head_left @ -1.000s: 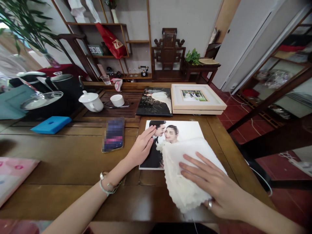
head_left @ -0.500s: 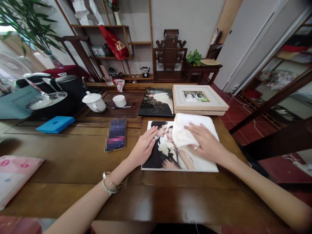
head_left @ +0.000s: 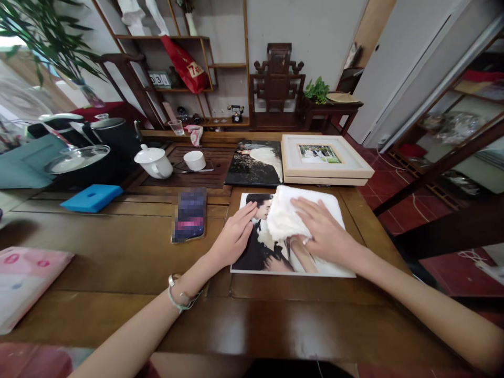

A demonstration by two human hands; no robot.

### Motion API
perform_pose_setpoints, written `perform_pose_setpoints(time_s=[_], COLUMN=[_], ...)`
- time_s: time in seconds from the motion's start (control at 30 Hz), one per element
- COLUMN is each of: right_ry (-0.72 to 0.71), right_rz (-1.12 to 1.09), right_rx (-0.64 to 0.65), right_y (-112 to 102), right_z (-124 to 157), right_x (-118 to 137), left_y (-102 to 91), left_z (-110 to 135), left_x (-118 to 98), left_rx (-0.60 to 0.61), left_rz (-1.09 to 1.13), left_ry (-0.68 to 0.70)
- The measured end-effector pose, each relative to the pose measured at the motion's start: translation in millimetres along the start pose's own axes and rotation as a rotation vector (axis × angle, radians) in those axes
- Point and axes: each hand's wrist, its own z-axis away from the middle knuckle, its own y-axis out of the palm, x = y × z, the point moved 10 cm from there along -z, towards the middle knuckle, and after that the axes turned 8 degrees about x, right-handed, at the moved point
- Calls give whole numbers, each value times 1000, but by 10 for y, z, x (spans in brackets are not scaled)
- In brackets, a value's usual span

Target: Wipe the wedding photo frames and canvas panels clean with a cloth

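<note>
A wedding photo print [head_left: 260, 260] of a couple lies flat on the wooden table in front of me. My left hand [head_left: 238, 235] rests on its left edge, fingers stretched out and flat, holding nothing. On the print's upper right part is a folded white towel [head_left: 284, 212]. My right hand [head_left: 323, 228] presses down on the towel from above, fingers laid over it and the thumb near its lower edge. The towel hides one of the two faces and much of the print's right side.
Behind the print lie a dark photo panel [head_left: 252, 170] and stacked pale wooden frames [head_left: 328, 178]. To the left are a phone [head_left: 189, 215], a blue sponge block [head_left: 92, 198], a white lidded cup [head_left: 153, 161], a small white bowl [head_left: 194, 160] and a pink-and-white packet [head_left: 29, 286].
My right hand has slid the towel a little to the left across the print, covering one face. My left hand stays on the left edge. The view has shifted slightly.
</note>
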Motion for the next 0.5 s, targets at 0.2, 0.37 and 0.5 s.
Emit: perform_pose_setpoints(time_s=[0.2, 0.37, 0.5], right_ry=[-97, -305, -318], right_rz=[33, -30, -92], right_rx=[45, 150, 169], right_y=[82, 278, 268], right_z=[-47, 458, 525], right_x=[427, 1306, 1313], left_y=[2, -16, -9], left_z=[2, 0, -2], left_x=[0, 2, 3], left_rx=[-6, -35, -27], left_rz=[16, 59, 54], left_ry=[3, 44, 47])
